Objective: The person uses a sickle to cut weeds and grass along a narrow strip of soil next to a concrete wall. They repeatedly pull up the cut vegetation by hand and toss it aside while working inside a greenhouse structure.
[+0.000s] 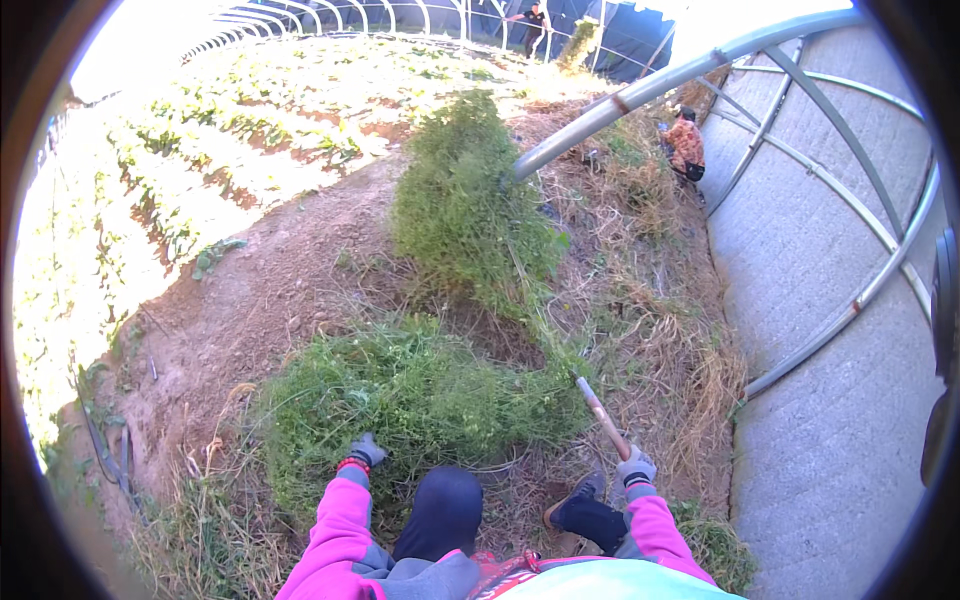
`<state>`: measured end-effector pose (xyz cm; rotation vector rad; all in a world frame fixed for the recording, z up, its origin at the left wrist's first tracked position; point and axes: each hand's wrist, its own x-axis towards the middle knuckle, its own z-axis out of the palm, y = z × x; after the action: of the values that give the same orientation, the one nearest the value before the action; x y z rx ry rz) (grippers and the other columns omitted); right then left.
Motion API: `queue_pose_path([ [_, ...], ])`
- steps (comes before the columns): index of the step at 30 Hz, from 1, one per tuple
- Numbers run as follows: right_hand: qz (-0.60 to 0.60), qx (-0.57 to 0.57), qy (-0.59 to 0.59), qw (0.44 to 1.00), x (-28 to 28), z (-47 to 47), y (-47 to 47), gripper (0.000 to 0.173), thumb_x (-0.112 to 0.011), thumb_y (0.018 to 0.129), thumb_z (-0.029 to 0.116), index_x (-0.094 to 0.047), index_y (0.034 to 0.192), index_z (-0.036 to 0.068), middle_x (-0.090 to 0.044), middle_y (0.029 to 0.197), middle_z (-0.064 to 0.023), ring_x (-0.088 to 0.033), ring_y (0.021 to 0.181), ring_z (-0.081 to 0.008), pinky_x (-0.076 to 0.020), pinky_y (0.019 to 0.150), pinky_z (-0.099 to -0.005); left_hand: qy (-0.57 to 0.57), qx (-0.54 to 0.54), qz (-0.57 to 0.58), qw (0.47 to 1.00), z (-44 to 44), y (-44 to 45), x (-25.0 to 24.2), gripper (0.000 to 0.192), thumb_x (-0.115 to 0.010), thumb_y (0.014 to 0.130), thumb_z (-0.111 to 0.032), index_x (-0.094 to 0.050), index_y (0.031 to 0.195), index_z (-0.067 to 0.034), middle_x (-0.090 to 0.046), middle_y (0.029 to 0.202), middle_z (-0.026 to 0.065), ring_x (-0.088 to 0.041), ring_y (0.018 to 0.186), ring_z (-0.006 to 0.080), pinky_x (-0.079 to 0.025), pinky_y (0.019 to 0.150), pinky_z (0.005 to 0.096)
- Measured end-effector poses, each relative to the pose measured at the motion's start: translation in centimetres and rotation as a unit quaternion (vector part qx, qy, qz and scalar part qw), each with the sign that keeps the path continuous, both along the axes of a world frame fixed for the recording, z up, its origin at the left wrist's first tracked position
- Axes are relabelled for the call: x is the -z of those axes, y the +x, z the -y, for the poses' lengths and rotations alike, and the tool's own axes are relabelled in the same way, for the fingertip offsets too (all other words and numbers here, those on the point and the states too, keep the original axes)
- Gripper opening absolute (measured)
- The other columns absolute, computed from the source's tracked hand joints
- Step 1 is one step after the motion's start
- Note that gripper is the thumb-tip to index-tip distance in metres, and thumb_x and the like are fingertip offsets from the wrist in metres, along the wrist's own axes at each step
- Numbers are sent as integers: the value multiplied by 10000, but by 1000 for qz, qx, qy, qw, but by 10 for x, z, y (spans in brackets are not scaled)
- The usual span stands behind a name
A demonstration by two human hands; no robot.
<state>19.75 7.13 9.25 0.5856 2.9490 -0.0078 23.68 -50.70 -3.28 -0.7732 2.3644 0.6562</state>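
My left hand (369, 450), in a grey glove with a red beaded bracelet at the wrist, is at the near edge of a low mass of feathery green weeds (435, 390). Its fingers are partly lost among the stems, so whether they grip any is unclear. My right hand (636, 466), also gloved, is closed around the wooden handle (602, 416) of a long-handled tool. The handle slants up and left into the greenery, which hides the tool's head. Beyond the low weeds rises a taller bushy green clump (472, 202).
A curved metal greenhouse pipe (630, 97) comes down behind the tall clump. Along the right runs a grey covered wall (817, 420) with metal ribs. Dry grass (675, 337) lines its foot, where a person (684, 146) crouches. Another person (535, 30) stands far off. Crop rows (247, 127) lie left.
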Motion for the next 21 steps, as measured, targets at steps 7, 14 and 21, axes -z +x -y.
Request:
queue_pose_path([
  [7,78,78,-117,987,-8,68,129,393,-631,676,371,-599,1002,153,-639,967,-141,-600,948,-333,-465,824,-424,-76,84,-25,993,-9,-3,-49,639,-612,713,-466,-504,1247,-132,-513,1263,154,-509,1151,306,-401,968,417],
  [14,-46,4,-197,979,-87,82,180,307,-659,678,309,-609,908,113,-634,792,-149,-613,762,-337,-472,663,-421,-253,125,-225,933,60,-32,-144,367,-595,722,-311,-600,1045,-136,-641,1000,140,-607,951,310,-484,807,408],
  [21,-32,71,-473,878,-121,98,234,142,-671,716,114,-554,775,60,-507,545,-1,-461,391,-90,-352,387,-258,-283,-77,-212,932,185,-2,-176,434,-552,772,-380,-572,1152,-172,-603,1137,126,-578,1053,297,-471,844,421],
])
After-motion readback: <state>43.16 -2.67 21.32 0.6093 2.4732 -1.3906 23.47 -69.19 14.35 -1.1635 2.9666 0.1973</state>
